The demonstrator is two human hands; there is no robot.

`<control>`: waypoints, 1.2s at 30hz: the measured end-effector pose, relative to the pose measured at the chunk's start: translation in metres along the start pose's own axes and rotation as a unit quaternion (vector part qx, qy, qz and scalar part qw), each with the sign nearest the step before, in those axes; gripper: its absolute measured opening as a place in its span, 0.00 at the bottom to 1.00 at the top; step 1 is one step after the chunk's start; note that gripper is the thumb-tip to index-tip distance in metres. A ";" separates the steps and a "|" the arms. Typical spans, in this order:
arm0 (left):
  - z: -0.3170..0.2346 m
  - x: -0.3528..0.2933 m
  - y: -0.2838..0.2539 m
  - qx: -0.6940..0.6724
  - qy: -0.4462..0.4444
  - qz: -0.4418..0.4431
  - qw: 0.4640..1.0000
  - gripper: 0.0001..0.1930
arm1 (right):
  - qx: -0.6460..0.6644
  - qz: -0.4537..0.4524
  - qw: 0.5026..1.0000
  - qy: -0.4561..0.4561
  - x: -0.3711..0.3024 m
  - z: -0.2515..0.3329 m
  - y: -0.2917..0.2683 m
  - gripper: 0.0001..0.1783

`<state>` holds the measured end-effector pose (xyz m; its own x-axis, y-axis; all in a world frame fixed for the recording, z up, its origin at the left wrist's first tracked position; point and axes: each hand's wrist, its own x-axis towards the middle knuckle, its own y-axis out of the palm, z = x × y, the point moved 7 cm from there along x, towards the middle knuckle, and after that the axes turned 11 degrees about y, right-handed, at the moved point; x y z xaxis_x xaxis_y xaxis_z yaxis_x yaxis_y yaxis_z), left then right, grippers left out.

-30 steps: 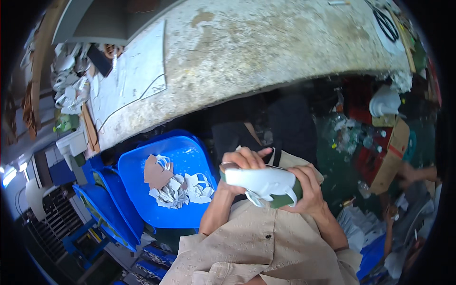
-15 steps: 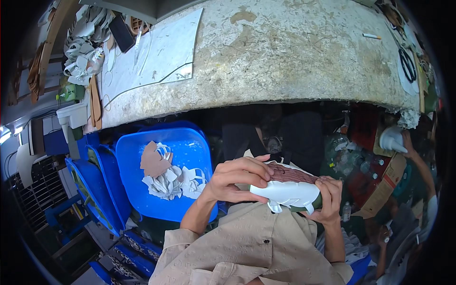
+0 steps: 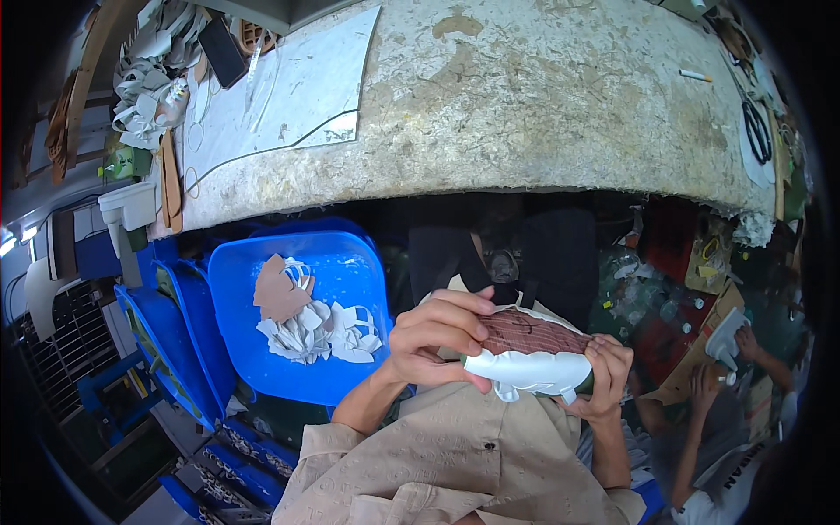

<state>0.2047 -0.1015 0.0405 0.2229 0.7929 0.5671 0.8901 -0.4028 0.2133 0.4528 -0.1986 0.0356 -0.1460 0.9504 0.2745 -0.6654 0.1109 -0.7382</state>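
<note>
In front of my lap I hold a shoe last with a white shoe upper (image 3: 535, 373) wrapped on it, its brown lined insole (image 3: 531, 333) facing up. My left hand (image 3: 436, 339) grips the left end, fingers curled over the top and thumb below on the white edge. Around the other end my right hand (image 3: 605, 376) is closed, fingertips beside the insole's rim. A bit of green last shows beneath the white material. White flaps hang from the upper's lower side, and light straps stick up behind it.
To the left, a blue plastic stool (image 3: 229, 341) bears white upper pieces (image 3: 306, 337) and a brown insole stack (image 3: 278, 289). Ahead runs a worn workbench (image 3: 525, 114) with a white board, dark phone (image 3: 221, 52), cigarette (image 3: 696, 75) and scissors (image 3: 756, 133). A co-worker's hand (image 3: 746, 341) holds a white object at right.
My hands keep their grip on the shoe, which has tilted slightly, with my left fingers shifted a little along its edge. The co-worker at right has moved in, both hands near the white object.
</note>
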 end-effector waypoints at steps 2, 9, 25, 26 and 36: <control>0.000 -0.003 -0.002 0.018 0.027 0.045 0.998 0.32 | -0.004 -0.004 1.000 -0.005 -0.001 -0.002 -0.001 0.40; 0.045 -0.033 -0.006 -0.228 -0.215 -0.055 0.948 0.62 | 0.019 -0.015 1.000 0.000 -0.001 -0.001 -0.001 0.30; 0.031 -0.027 0.008 -0.080 -0.123 0.016 0.989 0.44 | 0.054 -0.010 0.999 0.002 -0.004 0.005 0.002 0.28; 0.030 -0.028 0.007 -0.099 -0.109 0.008 0.989 0.43 | 0.055 -0.016 0.998 -0.006 -0.006 0.005 0.002 0.28; 0.032 -0.033 0.014 -0.152 -0.213 -0.170 0.950 0.49 | 0.075 -0.011 0.997 0.025 -0.002 0.003 0.004 0.33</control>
<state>0.2227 -0.1186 -0.0001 0.1423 0.9877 0.0645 0.7975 -0.1530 0.5836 0.4483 -0.2012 0.0338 -0.0953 0.9620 0.2561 -0.7709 0.0915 -0.6303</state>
